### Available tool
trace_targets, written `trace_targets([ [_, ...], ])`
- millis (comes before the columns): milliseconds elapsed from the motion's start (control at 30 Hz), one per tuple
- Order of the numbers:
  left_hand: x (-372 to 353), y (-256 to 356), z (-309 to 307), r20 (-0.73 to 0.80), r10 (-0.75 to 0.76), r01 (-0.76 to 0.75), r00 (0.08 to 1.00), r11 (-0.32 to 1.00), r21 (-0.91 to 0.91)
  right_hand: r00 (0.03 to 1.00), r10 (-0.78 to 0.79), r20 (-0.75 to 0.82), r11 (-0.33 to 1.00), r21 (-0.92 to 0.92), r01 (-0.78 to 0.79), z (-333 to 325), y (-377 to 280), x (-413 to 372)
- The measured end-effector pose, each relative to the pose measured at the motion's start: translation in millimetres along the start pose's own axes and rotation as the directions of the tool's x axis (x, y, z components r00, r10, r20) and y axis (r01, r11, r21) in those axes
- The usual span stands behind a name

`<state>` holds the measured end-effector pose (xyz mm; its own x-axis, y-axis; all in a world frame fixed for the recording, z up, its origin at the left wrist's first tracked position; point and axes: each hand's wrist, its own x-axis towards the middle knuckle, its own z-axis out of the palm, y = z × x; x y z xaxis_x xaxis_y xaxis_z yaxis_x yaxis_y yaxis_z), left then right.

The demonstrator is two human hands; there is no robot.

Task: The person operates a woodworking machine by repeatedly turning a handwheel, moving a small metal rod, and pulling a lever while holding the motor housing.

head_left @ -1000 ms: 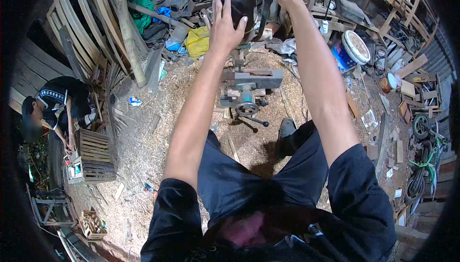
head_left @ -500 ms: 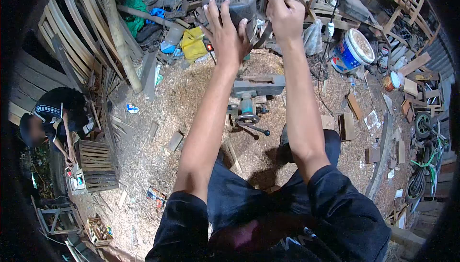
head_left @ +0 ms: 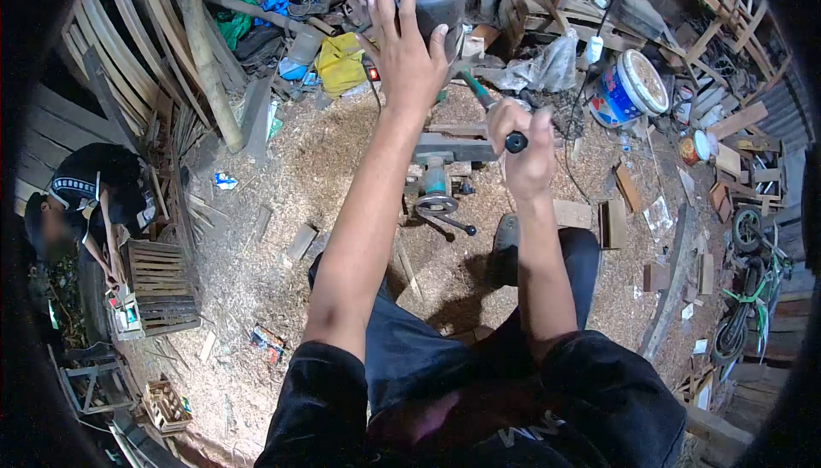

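Machine housing [head_left: 438,8], dark and rounded with a perforated top, stood at the upper middle of the head view, the left hand [head_left: 408,62] laid on its near side with the fingers spread wide. Just right of it, a green lever [head_left: 475,85] slanted out toward the person, and the right hand [head_left: 523,150] was closed around its near end, the black tip [head_left: 516,142] showing between thumb and fingers. Nearer the person than the housing sat a grey vise [head_left: 457,150], with a handwheel [head_left: 437,204] in front of it and a short crank [head_left: 454,223] ending in a black knob. A small red light [head_left: 374,74] glowed beside the left wrist. Around all this the floor [head_left: 256,275] was strewn with wood shavings, and a shoe [head_left: 506,233] was planted right of the handwheel. Beyond the left wrist lay a yellow bag [head_left: 340,66]; past the lever were a clear plastic sheet [head_left: 556,64] and a blue and white bucket [head_left: 631,90]. Loose wood blocks [head_left: 612,224] lay to the right, with a green two-wheeler [head_left: 753,297] farther out. At the far left, another person [head_left: 101,181] bent over beside a slatted crate [head_left: 160,275].
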<state>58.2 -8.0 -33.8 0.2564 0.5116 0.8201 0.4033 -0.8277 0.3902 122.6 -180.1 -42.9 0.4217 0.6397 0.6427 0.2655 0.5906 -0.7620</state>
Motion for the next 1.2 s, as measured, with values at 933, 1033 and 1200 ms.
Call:
trace_targets([
  [933, -348.3, -81.7, 48.1, 0.625, -0.405, 0.547, 0.667, 0.836, -0.043, 0.436, 0.854, -0.283, -0.028, -0.862, -0.506, 8.1, -7.4, 45.8],
  [1033, -355.2, -87.4, 56.7, 0.616, -0.338, 0.485, 0.712, 0.871, -0.083, 0.298, 0.852, -0.432, -0.244, -0.829, -0.504, 30.1, -12.1, 34.1],
  [1200, -352.4, -92.1, 54.7, 0.628, -0.357, 0.578, 0.691, 0.796, -0.183, 0.268, 0.866, -0.422, -0.204, -0.788, -0.581, 19.8, 2.3, -6.8],
])
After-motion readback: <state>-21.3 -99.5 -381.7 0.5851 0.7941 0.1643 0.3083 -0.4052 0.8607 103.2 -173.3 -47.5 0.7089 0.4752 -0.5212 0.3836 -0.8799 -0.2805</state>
